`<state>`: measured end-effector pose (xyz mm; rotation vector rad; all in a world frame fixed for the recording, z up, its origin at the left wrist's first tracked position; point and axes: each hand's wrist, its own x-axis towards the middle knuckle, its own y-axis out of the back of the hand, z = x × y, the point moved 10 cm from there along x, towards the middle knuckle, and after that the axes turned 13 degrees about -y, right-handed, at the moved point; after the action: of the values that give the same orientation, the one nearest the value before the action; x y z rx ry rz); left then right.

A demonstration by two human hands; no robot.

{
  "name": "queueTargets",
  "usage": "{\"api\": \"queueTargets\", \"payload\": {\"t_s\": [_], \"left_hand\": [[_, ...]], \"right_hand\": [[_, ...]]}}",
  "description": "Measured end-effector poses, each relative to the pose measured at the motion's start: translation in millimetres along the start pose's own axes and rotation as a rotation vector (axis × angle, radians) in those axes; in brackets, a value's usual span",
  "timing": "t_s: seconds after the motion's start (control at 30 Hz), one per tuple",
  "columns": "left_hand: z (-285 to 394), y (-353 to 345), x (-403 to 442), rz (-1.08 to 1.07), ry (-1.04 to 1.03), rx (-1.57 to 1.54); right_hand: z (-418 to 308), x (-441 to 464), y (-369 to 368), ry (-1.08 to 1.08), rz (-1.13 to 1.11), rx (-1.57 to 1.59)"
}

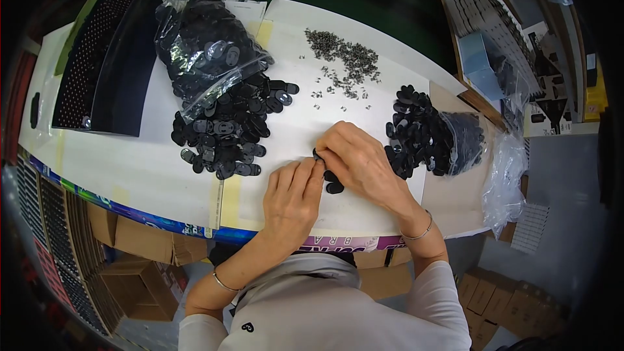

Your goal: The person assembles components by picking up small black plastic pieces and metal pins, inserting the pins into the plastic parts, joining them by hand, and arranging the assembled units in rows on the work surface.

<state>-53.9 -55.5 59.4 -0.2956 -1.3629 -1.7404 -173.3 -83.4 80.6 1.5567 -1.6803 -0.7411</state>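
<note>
Left hand (pixel 290 200) and right hand (pixel 364 166) pinch nearly closed in the head view, fingertips meeting on a small black piece (pixel 316 155), mostly hidden, above the white tabletop (pixel 286 123). Two-sided support probably steadies so small a part. Left black tab heap (pixel 224 131), silver metal clips (pixel 344 58) and right black oval heap (pixel 416 131) lie apart around the hands, seemingly sorted within reach; loose black ovals (pixel 334 187) sit just below the right fingers.

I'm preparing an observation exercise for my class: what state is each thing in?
Left hand: pinching
Right hand: pinching
Small black part: held between both hands
Left bag: bulging, filled
Left dark pile: loose, heaped
Metal clips: loose, scattered
Right dark pile: loose, heaped
Right bag: filled
Clear plastic: crumpled
Floor carton: open
</note>
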Motion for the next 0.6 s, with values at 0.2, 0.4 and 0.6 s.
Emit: {"api": "queueTargets", "payload": {"t_s": [0.2,0.4,0.6], "left_hand": [[1.0,1.2,1.6,-0.001,-0.004,0.002],[-3.5,1.1,2.4,-0.025,0.012,-0.017],[-9.1,-11.3,16.6,-0.131,-0.068,-0.061]], "right_hand": [[-4.3,-15.2,10.1,0.059,0.121,-0.106],[37.0,-46.8,71.7,-0.118,0.435,-0.455],[57.7,-43.3,55.2,-0.12,0.362,-0.38]]}}
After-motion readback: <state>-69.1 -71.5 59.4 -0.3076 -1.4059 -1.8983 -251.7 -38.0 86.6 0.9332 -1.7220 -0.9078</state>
